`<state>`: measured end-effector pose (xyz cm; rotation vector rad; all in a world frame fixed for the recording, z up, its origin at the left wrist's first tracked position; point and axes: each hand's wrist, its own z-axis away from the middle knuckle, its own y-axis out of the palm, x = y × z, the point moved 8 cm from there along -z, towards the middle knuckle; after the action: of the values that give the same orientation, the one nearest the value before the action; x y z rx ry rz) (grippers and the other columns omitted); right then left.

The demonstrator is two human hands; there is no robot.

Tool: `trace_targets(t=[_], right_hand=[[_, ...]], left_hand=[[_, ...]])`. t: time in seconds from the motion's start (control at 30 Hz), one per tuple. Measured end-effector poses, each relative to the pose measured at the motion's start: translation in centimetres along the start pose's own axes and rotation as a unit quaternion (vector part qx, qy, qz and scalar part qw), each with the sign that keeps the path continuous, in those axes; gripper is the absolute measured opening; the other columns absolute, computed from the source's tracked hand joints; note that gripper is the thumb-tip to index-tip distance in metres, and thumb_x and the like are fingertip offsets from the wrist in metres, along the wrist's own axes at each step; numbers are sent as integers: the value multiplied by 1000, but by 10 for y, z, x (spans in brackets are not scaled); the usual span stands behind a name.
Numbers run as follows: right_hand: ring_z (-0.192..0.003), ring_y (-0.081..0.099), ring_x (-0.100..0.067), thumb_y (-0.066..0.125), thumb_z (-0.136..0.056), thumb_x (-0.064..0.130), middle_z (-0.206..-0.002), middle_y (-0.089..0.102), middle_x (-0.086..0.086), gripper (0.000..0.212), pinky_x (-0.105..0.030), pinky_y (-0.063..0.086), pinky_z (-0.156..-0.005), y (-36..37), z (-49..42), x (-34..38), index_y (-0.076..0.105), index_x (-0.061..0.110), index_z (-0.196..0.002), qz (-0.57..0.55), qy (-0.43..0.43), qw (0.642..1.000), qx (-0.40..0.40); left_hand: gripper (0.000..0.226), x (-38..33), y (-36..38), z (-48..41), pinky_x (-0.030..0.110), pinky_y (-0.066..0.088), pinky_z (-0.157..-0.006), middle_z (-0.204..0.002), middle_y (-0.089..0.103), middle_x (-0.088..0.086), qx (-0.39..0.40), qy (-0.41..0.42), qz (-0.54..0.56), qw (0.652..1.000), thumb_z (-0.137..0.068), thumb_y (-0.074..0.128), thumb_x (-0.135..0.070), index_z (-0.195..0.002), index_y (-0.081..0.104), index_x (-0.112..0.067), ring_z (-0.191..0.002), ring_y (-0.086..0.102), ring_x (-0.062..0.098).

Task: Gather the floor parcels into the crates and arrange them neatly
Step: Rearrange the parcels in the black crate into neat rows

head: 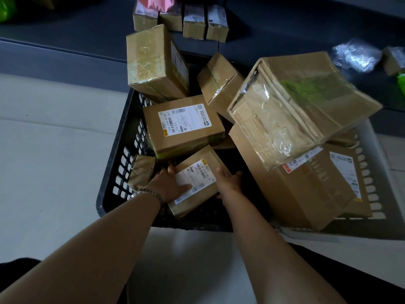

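Black plastic makes the big crate [122, 163] in the middle, and its walls are full of holes. A white crate [370, 189] sits just beside it at 3 o'clock.

The white crate holds a big brown box [306, 194] that leans over its near edge. A wide taped box [306, 106] lies tilted on top of that one.

In the black crate, a tall box [153, 64] leans on the far rim at 11 o'clock, and a tilted box [219, 80] sits at 1 o'clock. A labelled box [182, 126] lies flat in the middle. A little box [141, 170] is tucked against the wall at 9 o'clock.

The small parcel [197, 183] is low in the black crate at 6 o'clock. The left hand [168, 183] and right hand [228, 178] hold it, one grip curled on each side.

Dark bare room shows between this parcel and the big brown box. Pale floor [54, 150] lies open at 9 o'clock. Four small boxes [182, 23] stand in a row on the dark mat [65, 51] at 12 o'clock.
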<state>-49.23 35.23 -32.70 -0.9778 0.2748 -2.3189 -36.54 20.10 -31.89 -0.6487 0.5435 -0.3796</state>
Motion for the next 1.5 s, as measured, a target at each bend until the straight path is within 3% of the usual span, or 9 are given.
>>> trace_targets(t=[0.13,0.27,0.37,0.53,0.93,1.13,1.3,1.4,1.5], right_hand=[[-123,56,-36,62,-93,34,-140,53,-18,68,-53,50,-99,-3,6,-3,31,8,-148,-48,35,998,12],[-122,56,-33,65,-93,39,-132,59,-13,59,-51,49,-101,-1,12,-11,43,12,-140,-95,121,982,106],[-125,53,-41,71,-90,32,-130,55,-15,38,-56,48,-101,9,23,-20,54,10,-116,-77,193,960,187],[-112,60,-52,78,-83,21,-144,42,-26,73,-57,53,-90,23,35,-40,39,7,-143,-40,259,933,245],[-113,61,-49,68,-93,29,-151,43,-17,58,-49,55,-88,21,37,-31,44,11,-143,2,185,958,218],[-110,66,-39,58,-98,38,-141,53,-15,53,-44,55,-88,16,42,-24,43,13,-142,60,135,967,205],[-97,70,-33,39,-98,61,-112,67,-9,50,-24,44,-49,0,37,-2,55,18,-118,71,44,988,133],[-91,71,-34,31,-98,64,-86,63,-4,50,-25,46,-47,-7,34,3,54,20,-92,59,28,993,100],[-85,72,-34,28,-98,65,-76,60,-2,51,-29,53,-52,-10,34,4,50,25,-76,67,20,994,87]], left_hand=[[95,-2,0,1,44,30,-112,-155,21,17,-5,4,-3,1000,-87,54,-62,-152,10,-7,-142,27,34],[92,-3,0,3,44,27,-112,-154,19,17,-11,0,-6,1000,-89,52,-60,-151,10,-8,-143,23,34],[91,-4,0,5,44,27,-113,-154,19,17,-16,-5,-12,1000,-89,52,-60,-151,9,-8,-143,22,34],[88,-1,1,4,43,28,-112,-152,24,18,-18,-10,-3,1000,-89,51,-61,-149,13,-9,-141,26,33],[95,2,-4,0,43,42,-104,-144,39,17,-21,2,-12,1000,-83,53,-69,-147,20,-7,-129,44,32],[100,2,-2,-5,45,34,-110,-148,33,17,-11,-6,-17,1000,-81,52,-72,-150,14,-11,-136,34,34],[97,-1,-5,-4,45,26,-114,-149,29,16,-23,-5,-2,1000,-76,49,-79,-148,19,-20,-140,25,34],[99,-2,-8,-5,47,26,-113,-149,30,16,-22,-5,4,1000,-72,46,-85,-146,23,-25,-140,24,35],[99,-2,-10,-7,46,29,-111,-146,35,17,-36,-4,-2,999,-69,43,-88,-143,30,-24,-137,29,36]])
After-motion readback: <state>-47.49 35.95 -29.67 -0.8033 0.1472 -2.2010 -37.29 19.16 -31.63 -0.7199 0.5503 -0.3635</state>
